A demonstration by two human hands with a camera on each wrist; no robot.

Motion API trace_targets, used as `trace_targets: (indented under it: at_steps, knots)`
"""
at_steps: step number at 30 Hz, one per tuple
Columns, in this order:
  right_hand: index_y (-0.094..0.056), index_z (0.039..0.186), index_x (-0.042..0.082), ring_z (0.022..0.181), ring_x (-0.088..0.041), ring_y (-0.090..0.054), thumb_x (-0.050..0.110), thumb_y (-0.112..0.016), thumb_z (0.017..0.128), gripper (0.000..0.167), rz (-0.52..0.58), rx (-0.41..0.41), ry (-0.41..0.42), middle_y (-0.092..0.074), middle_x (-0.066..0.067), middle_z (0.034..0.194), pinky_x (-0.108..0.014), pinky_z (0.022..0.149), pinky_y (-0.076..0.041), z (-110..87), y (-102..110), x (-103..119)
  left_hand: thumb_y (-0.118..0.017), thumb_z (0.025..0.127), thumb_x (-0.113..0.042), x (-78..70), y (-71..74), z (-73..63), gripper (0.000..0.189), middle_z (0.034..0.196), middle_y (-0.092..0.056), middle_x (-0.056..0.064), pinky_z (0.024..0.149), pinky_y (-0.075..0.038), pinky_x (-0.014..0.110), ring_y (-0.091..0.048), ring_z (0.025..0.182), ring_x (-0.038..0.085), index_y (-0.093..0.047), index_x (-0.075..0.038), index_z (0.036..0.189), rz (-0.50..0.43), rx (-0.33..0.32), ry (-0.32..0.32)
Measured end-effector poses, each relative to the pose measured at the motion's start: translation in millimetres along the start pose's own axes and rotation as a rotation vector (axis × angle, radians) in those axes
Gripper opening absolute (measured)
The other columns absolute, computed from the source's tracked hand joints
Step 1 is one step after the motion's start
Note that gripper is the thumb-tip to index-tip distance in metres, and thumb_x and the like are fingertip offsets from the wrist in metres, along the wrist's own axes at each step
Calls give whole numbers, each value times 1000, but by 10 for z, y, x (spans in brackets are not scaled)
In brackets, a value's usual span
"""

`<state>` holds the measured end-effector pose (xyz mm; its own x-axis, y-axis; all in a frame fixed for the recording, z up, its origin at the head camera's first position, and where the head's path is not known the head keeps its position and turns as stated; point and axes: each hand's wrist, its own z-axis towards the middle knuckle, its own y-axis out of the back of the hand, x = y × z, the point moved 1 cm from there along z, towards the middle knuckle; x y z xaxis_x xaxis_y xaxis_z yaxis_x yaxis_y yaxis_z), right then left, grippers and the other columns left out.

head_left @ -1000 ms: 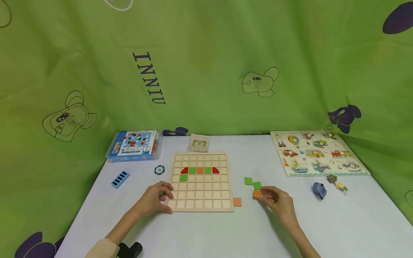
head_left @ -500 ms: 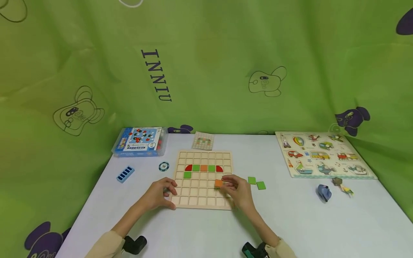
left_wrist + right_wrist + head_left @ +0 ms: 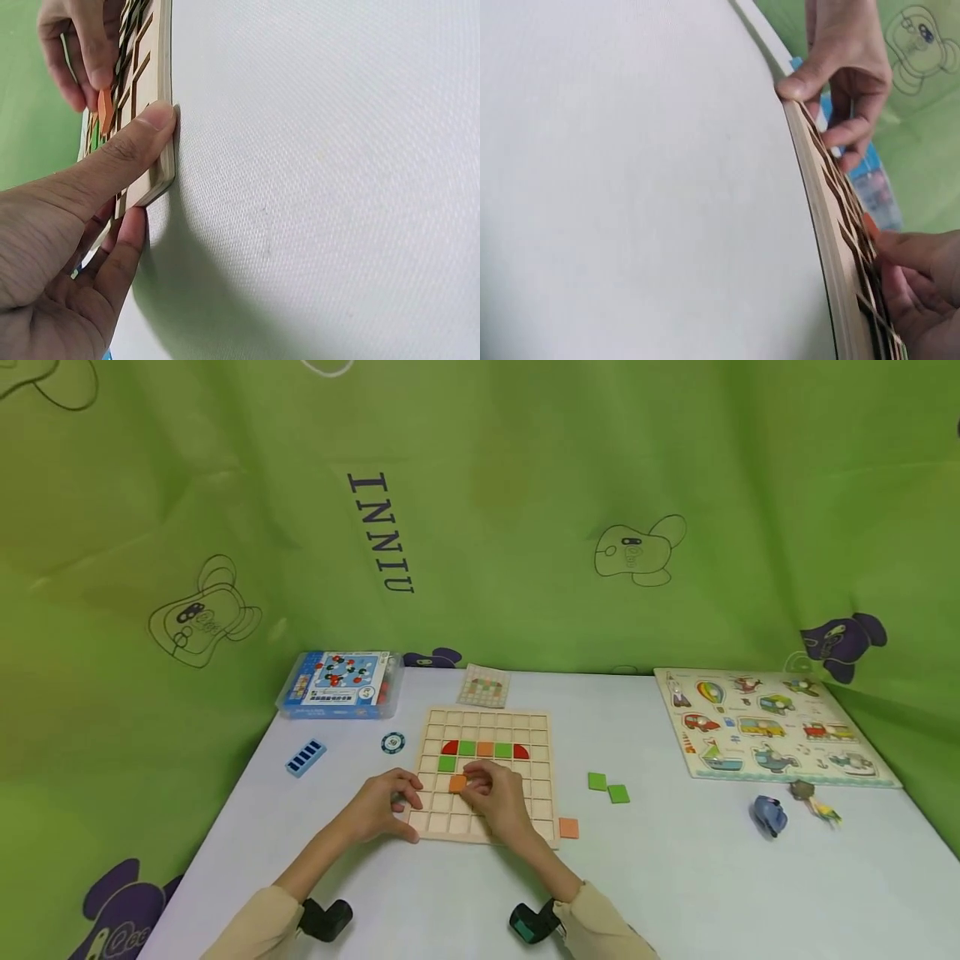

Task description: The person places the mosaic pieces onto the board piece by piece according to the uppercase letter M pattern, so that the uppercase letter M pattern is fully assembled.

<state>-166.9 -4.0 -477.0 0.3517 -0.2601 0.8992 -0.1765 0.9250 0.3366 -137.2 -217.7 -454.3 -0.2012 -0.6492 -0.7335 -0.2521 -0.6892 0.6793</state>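
Note:
A wooden grid board (image 3: pixel 542 793) lies on the table, with a row of red, green and orange tiles in its upper part and one green tile (image 3: pixel 447 763) below that row's left end. My left hand (image 3: pixel 384 806) grips the board's near left corner, thumb on the front edge and fingers along the left side. Between thumb and fingertips, my right hand (image 3: pixel 498 800) pinches an orange square tile (image 3: pixel 457 784) just over the board, below and right of that green tile. The left wrist view also shows the pinched orange tile (image 3: pixel 105 111), tilted on edge.
Two green tiles (image 3: pixel 607 787) and an orange tile (image 3: pixel 569 828) lie right of the board. Behind it is a pattern card (image 3: pixel 483 686). A plastic box (image 3: pixel 341 685), blue block (image 3: pixel 306 757) and round chip (image 3: pixel 393 742) stand left; a picture puzzle (image 3: pixel 772 727) and small toys (image 3: pixel 770 815) lie right.
My right hand has carried the orange tile leftward from beside the green tiles to over the board's left half. The left hand stays at the board's corner. The head view has shifted slightly.

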Motion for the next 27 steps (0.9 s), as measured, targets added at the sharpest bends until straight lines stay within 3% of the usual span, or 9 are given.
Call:
trace_targets:
  at_steps: [10,18,23,27]
  knots:
    - [-65,99,-12,73,-25,-68,-12,-74,74,27,4,-9,75,-69,-21,90,-22,66,-57,73,-137,7,-90,59,-7,10,3,17,33,114,-58,12,78,-56,26,-54,106,30,-66,-5,81,-10,7,-19]
    - [-62,103,-14,83,-32,-69,-14,-71,76,29,128,40,-14,-67,-26,96,-25,72,-57,143,-97,63,-90,59,-6,-3,44,60,32,114,-58,12,78,-56,27,-54,107,30,-66,-5,81,-3,12,-10]
    - [-62,108,-13,91,-34,-68,-10,-69,81,28,137,98,-62,-65,-27,104,-26,75,-57,64,159,128,-90,59,-4,-2,30,61,32,115,-58,13,78,-56,27,-54,106,30,-66,-5,80,-8,13,-3]
    - [-63,108,-9,91,-32,-67,-8,-70,82,28,60,118,-63,-66,-25,105,-25,76,-57,-78,650,90,-90,58,-3,8,7,29,33,114,-58,12,77,-56,26,-53,105,30,-65,-5,79,-9,5,15]
